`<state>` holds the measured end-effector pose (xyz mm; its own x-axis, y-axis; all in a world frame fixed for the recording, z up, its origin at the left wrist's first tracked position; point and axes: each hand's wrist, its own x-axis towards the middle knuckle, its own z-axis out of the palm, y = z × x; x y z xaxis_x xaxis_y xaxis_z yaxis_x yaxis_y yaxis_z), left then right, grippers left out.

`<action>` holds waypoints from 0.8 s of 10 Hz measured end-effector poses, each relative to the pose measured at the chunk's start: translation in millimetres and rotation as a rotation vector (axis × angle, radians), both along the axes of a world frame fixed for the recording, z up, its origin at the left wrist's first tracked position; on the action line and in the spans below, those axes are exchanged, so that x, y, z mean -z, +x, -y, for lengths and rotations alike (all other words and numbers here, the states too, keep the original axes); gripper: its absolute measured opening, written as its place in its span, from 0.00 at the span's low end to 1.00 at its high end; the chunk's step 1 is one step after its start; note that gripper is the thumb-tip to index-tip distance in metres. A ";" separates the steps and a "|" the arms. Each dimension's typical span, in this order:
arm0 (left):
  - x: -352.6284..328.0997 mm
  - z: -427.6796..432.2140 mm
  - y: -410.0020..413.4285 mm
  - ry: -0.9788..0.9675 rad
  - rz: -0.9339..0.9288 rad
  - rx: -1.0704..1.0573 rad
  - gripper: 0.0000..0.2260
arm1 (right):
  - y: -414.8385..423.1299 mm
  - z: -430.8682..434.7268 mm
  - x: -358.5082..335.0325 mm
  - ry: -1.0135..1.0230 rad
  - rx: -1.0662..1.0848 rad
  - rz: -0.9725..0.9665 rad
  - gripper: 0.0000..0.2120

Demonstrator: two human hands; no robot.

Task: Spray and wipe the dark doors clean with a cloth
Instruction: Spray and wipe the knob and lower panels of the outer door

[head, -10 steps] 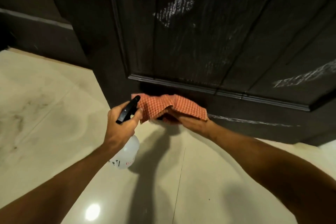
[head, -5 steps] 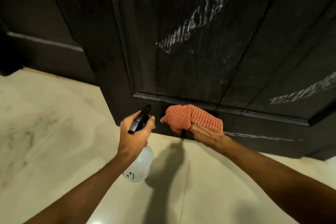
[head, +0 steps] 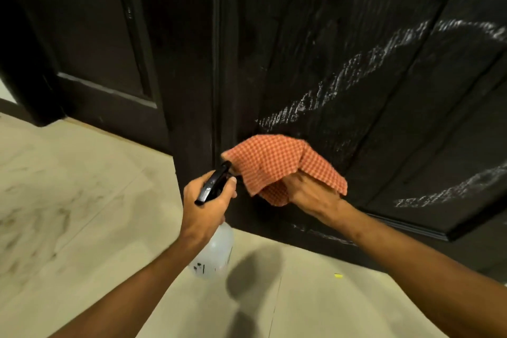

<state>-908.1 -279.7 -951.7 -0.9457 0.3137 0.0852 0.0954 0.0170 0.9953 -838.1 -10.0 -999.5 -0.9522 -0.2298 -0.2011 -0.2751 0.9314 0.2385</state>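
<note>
Both hands are occupied. Left hand [head: 204, 207] grips the black trigger head of a translucent spray bottle [head: 215, 254], whose body hangs below the fist above the pale tiled floor [head: 82, 200]. Right hand [head: 311, 192], just beside the left, clutches a bunched orange checked cloth [head: 277, 164] pressed against, or very near, the lower part of the dark door [head: 315, 44]; actual contact cannot be confirmed. Progress, as a judgement: early to middle. Whitish streaks [head: 343, 82] run diagonally above the right hand, and another streak [head: 450, 192] lies to its right, so much of this panel remains to be wiped. A second dark door [head: 104, 44], above and beyond the left hand, shows only faint pale marks. Hidden or unclear: the nozzle sits behind the cloth's edge, the right fingertips are covered by the cloth, the bottle's liquid level is unreadable, and both doors are cut off at the top.
</note>
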 end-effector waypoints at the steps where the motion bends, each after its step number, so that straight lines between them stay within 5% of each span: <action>1: -26.5 7.1 5.2 -0.005 0.012 -0.024 0.03 | 27.9 40.2 -64.9 -0.170 -0.040 -0.125 0.22; 3: -65.1 17.2 -12.1 0.062 -0.029 -0.027 0.05 | -47.0 74.5 -122.1 -0.108 0.097 -0.345 0.22; 4: -77.4 21.6 -10.9 0.063 -0.044 -0.046 0.04 | -37.2 86.8 -90.9 -0.083 0.053 -0.203 0.28; 5: -94.2 29.1 -12.9 0.082 -0.076 -0.035 0.04 | -52.0 78.6 -116.2 -0.237 -0.058 -0.285 0.28; 7: -113.4 32.4 -16.7 0.080 -0.138 -0.035 0.05 | -78.3 80.0 -161.4 -0.136 -0.058 -0.625 0.32; 8: -124.7 32.8 -13.5 0.079 -0.157 -0.034 0.04 | -34.4 65.6 -159.4 -0.185 -0.153 -0.429 0.22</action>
<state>-921.6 -312.4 -827.1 -0.9287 0.2683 0.2562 0.2509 -0.0547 0.9665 -872.6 -75.6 -840.2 -0.8928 -0.3687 0.2588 -0.3257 0.9252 0.1948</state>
